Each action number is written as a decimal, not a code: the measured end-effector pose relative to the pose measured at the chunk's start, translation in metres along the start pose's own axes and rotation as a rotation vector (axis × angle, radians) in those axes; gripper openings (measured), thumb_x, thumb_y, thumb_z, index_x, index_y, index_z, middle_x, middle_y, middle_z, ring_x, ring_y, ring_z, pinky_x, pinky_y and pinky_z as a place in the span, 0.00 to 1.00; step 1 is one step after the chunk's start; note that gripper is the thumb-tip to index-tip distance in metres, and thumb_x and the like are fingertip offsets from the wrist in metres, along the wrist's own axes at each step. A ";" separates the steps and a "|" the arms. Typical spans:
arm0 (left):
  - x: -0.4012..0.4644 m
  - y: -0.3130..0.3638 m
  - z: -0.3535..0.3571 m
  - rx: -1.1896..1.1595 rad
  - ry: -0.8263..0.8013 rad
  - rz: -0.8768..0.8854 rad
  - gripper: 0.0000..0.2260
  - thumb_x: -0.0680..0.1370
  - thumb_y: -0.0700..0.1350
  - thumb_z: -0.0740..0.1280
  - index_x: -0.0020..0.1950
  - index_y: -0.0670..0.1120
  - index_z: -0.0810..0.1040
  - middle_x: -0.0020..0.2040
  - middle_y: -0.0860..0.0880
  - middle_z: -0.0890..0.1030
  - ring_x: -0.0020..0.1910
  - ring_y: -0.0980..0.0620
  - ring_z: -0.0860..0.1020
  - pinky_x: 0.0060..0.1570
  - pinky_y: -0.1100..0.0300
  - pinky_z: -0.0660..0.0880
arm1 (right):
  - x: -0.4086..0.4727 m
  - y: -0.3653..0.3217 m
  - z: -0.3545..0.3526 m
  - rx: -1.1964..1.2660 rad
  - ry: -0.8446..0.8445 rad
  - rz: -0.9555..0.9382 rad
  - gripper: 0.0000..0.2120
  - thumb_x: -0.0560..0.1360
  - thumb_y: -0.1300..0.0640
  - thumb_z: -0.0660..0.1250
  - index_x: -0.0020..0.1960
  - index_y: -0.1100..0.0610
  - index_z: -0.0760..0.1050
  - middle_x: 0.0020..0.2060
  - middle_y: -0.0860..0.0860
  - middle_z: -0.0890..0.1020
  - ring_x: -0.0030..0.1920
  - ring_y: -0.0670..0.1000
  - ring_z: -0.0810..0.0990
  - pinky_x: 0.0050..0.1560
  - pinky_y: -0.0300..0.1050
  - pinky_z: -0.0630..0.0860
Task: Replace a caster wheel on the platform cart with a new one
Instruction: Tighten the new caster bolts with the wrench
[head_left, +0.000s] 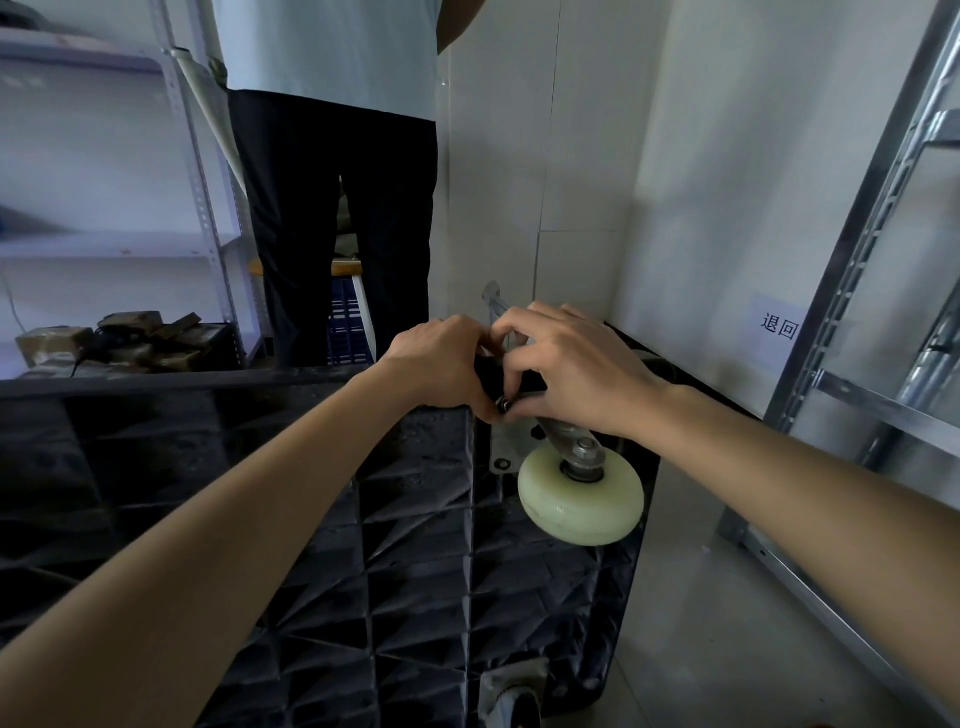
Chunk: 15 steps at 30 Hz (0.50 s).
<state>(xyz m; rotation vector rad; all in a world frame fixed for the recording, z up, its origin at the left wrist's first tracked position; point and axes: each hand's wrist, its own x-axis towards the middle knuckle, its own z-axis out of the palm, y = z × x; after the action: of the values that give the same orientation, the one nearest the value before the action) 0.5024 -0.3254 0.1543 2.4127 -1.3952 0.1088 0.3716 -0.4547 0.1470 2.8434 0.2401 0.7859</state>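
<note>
White walls (701, 156); metal shelving (872, 249); tiled floor (727, 623)

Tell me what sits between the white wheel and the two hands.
The caster's metal fork and mounting plate, bridging white wheel and left hand, right hand, head view.

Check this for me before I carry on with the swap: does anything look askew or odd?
The black ribbed plastic platform cart lies flipped, underside up, so the cream-coloured caster wheel sticks out in the air. Its metal mounting plate sits flat; nothing looks bent. Left hand and right hand pinch small hardware there.
</note>
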 end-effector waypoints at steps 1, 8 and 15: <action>0.000 0.000 0.000 0.003 -0.001 0.000 0.29 0.58 0.58 0.82 0.58 0.58 0.80 0.44 0.58 0.78 0.45 0.52 0.77 0.42 0.58 0.70 | 0.000 0.000 0.000 0.011 -0.003 0.008 0.13 0.62 0.45 0.82 0.38 0.48 0.81 0.57 0.46 0.77 0.50 0.48 0.73 0.50 0.42 0.64; 0.000 0.000 0.001 0.013 0.008 0.009 0.29 0.58 0.59 0.82 0.58 0.59 0.80 0.45 0.59 0.79 0.46 0.53 0.78 0.43 0.59 0.71 | -0.003 -0.001 0.000 0.027 0.000 -0.026 0.08 0.64 0.45 0.81 0.40 0.44 0.84 0.57 0.46 0.77 0.52 0.50 0.74 0.51 0.47 0.69; 0.002 -0.004 0.004 0.022 0.011 -0.013 0.26 0.57 0.61 0.81 0.52 0.56 0.81 0.44 0.55 0.82 0.44 0.51 0.80 0.39 0.58 0.71 | -0.004 0.002 -0.005 -0.053 -0.024 -0.133 0.07 0.68 0.48 0.79 0.43 0.48 0.86 0.58 0.47 0.78 0.56 0.51 0.76 0.51 0.42 0.64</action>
<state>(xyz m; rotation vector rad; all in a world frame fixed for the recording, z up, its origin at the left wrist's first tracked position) 0.5059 -0.3262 0.1504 2.4355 -1.3799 0.1351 0.3654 -0.4571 0.1495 2.7522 0.3935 0.7193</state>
